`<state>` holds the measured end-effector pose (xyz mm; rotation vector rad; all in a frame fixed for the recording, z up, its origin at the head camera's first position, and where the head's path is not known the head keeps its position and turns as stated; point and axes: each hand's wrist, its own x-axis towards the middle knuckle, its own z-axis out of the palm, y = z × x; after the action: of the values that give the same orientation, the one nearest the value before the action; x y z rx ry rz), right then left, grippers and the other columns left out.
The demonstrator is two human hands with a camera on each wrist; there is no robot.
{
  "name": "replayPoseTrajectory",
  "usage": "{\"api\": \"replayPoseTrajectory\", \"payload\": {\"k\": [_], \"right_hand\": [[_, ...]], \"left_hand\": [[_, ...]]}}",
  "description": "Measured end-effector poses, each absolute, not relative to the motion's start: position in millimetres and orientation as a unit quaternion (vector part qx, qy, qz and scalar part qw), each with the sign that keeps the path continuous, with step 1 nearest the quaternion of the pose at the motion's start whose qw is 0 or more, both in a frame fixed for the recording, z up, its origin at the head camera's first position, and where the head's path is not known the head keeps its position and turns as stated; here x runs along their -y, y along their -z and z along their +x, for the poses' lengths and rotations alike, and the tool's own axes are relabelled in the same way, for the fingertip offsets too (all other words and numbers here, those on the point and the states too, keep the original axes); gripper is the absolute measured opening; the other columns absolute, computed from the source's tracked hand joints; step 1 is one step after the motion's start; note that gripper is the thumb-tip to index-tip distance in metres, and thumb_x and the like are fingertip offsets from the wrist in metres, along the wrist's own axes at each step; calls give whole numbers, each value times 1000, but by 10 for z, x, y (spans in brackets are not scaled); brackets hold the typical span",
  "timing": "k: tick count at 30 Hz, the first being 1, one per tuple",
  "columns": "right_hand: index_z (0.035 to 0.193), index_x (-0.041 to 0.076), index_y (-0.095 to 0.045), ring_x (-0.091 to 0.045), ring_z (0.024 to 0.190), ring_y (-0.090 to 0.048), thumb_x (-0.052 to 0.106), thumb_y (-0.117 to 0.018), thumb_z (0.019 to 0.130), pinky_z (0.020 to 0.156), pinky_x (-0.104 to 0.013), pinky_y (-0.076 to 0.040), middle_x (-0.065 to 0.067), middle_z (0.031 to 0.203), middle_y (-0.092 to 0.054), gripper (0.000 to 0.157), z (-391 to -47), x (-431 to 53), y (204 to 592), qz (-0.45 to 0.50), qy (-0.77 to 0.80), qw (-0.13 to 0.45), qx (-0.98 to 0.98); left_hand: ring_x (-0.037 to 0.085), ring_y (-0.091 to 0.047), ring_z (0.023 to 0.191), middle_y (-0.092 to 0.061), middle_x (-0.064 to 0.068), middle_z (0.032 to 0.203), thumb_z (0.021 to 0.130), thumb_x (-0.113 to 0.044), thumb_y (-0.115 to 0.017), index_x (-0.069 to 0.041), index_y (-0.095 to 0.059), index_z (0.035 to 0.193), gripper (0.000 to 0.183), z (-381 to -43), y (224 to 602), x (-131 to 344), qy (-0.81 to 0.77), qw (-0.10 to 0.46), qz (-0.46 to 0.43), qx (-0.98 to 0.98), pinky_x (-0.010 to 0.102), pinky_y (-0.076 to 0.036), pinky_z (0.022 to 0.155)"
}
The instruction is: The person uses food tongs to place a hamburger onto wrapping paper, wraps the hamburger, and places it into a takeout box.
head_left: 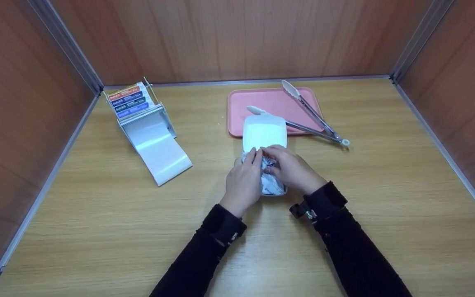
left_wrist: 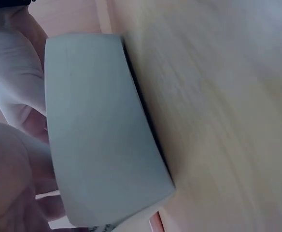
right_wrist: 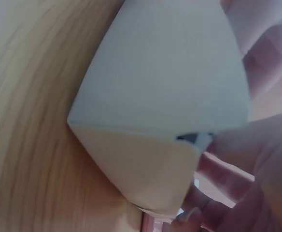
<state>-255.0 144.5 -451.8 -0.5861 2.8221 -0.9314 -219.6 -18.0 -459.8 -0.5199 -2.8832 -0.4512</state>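
Observation:
A white takeout box (head_left: 264, 130) stands with its lid tipped back, and printed wrapping paper (head_left: 273, 185) fills its lower half. My left hand (head_left: 242, 183) comes over the box's left side and pinches the paper near the lid hinge. From the right, my right hand (head_left: 297, 171) also pinches the paper, its fingertips meeting the left ones. What the paper covers is hidden, apart from a small reddish patch between the fingertips. Both wrist views show the box's plain outer wall (left_wrist: 97, 130), with fingers (right_wrist: 266, 154) reaching over its rim.
Behind the box lies a pink tray (head_left: 258, 97), with spread metal tongs (head_left: 318, 117) across it and onto the table. At the left stands a dispenser (head_left: 138, 111) with colored labels and a white sheet (head_left: 161, 154) sloping down from it. Wooden panels enclose the table.

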Motion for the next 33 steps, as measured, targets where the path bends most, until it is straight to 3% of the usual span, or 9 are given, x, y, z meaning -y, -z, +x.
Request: {"api": "replayPoseTrajectory", "payload": {"k": [4, 8, 14, 18, 22, 25, 33], "right_hand": [[162, 15, -46, -31, 125, -62, 9, -74, 100, 108, -49, -52, -11, 142, -61, 68, -2549, -1459, 4536, -211, 297, 41, -930], [164, 17, -44, -29, 110, -62, 9, -74, 100, 95, -47, -56, -13, 134, -57, 71, -2549, -1462, 4543, -222, 288, 42, -931], [164, 15, -43, -30, 126, -62, 12, -74, 101, 109, -49, -52, -10, 145, -60, 70, -2536, -1451, 4522, -202, 281, 52, -937], [157, 8, -52, -32, 135, -60, 13, -75, 100, 116, -50, -47, -12, 147, -62, 61, -2527, -1446, 4529, -190, 284, 41, -939], [148, 4, -62, -29, 122, -62, 15, -75, 101, 104, -45, -54, -11, 145, -55, 50, -2513, -1443, 4554, -177, 286, 38, -941], [148, 5, -63, -25, 110, -62, 18, -75, 101, 94, -41, -56, -8, 139, -54, 50, -2502, -1445, 4560, -175, 277, 36, -944], [145, 4, -65, -29, 115, -65, 21, -73, 103, 101, -47, -55, -11, 130, -68, 46, -2504, -1449, 4576, -191, 261, 16, -946]], "left_hand": [[39, -61, 120, -53, 18, 158, 107, -9, -58, -2, -53, 155, 49, -2218, 4618, 196, 161, 75, -182, 967, 44, -58, 89], [37, -59, 120, -53, 15, 159, 109, -14, -56, -3, -54, 155, 47, -2225, 4614, 198, 174, 58, -175, 967, 43, -55, 89], [36, -56, 124, -50, 13, 162, 112, -19, -53, -6, -50, 159, 49, -2247, 4603, 210, 175, 23, -169, 970, 43, -53, 95], [35, -53, 129, -47, 12, 164, 113, -23, -51, -9, -45, 162, 51, -2267, 4596, 221, 182, 1, -163, 970, 43, -50, 101], [35, -53, 130, -48, 13, 162, 114, -23, -50, -7, -46, 161, 51, -2262, 4614, 220, 180, 3, -166, 969, 43, -50, 103], [36, -55, 128, -51, 16, 157, 114, -23, -50, -5, -48, 159, 49, -2254, 4631, 220, 179, 13, -170, 969, 45, -51, 103], [36, -56, 132, -58, 14, 151, 113, -22, -52, -4, -53, 155, 46, -2272, 4627, 247, 186, 18, -166, 968, 46, -48, 110]]}}
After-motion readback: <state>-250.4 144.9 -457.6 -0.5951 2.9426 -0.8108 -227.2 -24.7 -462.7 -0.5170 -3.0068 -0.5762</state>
